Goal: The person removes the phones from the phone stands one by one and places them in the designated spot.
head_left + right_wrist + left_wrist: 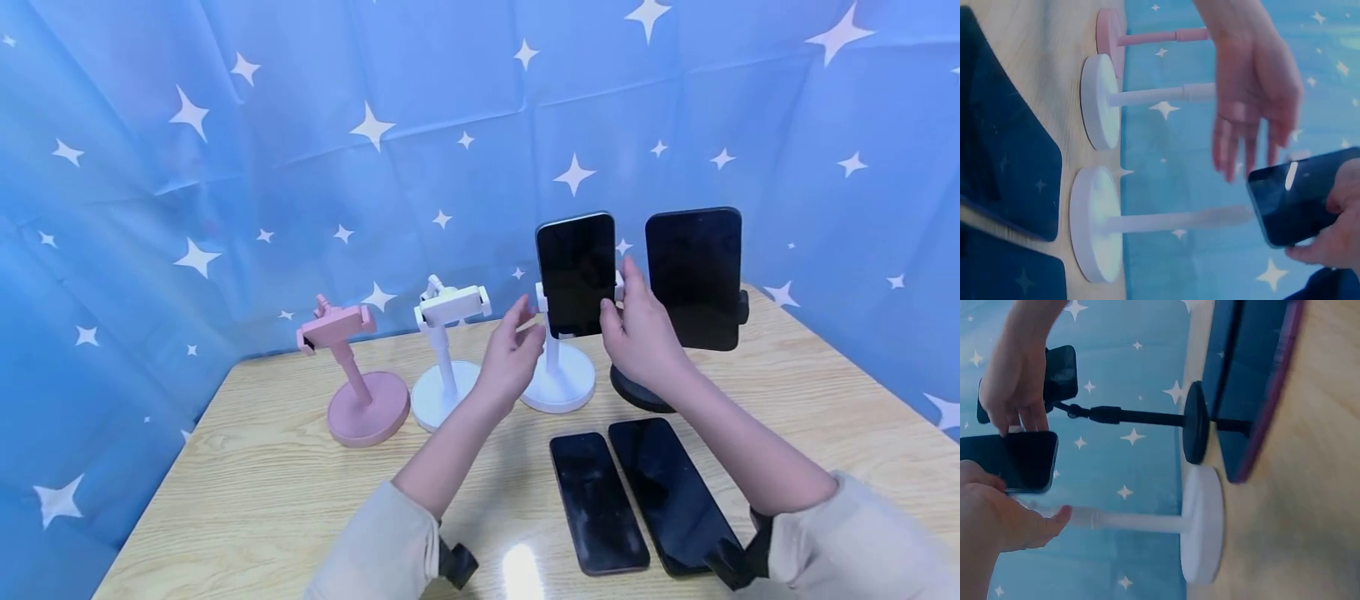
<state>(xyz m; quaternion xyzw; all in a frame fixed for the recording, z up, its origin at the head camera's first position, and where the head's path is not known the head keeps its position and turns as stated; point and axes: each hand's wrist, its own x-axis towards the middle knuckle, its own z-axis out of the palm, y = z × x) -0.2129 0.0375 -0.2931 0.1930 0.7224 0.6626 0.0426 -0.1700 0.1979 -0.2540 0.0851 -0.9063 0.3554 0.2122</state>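
Observation:
A black-screened smartphone (576, 275) stands upright at the clamp of a white phone stand (558, 379), whose clamp ends show at both of its sides. My right hand (647, 333) grips the phone by its right edge, the thumb on the screen side in the right wrist view. To the left of the phone, my left hand (513, 354) is held with its fingers extended and nothing in it. In the right wrist view the left palm (1250, 81) faces the camera, fingertips close to the phone's edge.
Behind my right hand, a large dark phone (693, 275) sits on a black stand (637, 392). To the left are another white stand (450, 308) and a pink stand (367, 408), both without phones. Two dark phones (600, 504) (671, 492) lie on the wooden table in front.

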